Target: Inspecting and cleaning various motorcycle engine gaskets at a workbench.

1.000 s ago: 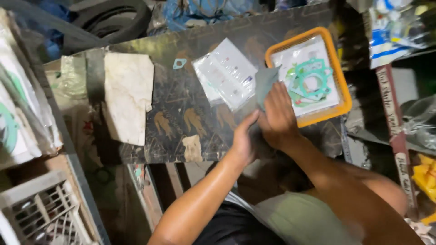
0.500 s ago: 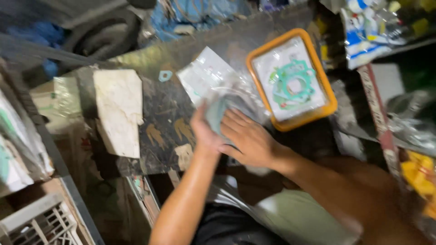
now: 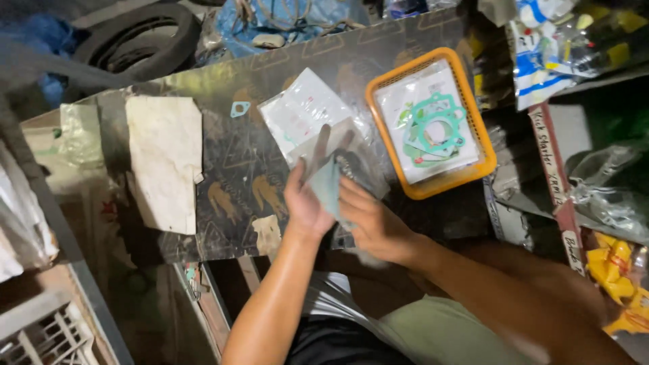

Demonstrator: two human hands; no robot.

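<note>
Cardboard sheet (image 3: 164, 162), pale and worn, lies far left on the dark worktop (image 3: 230, 196), a small green gasket (image 3: 239, 108) just beyond it. Moving right, the left hand (image 3: 305, 203) has its fingers closed round a grey-green gasket sheet (image 3: 327, 184), raised just above the bench edge. A clear packet (image 3: 304, 111) rests behind. The right hand (image 3: 373, 222) presses against that same sheet, fingers curled on it. Further right, an orange basket (image 3: 433, 187) holds a bagged green gasket set (image 3: 434, 128).
</note>
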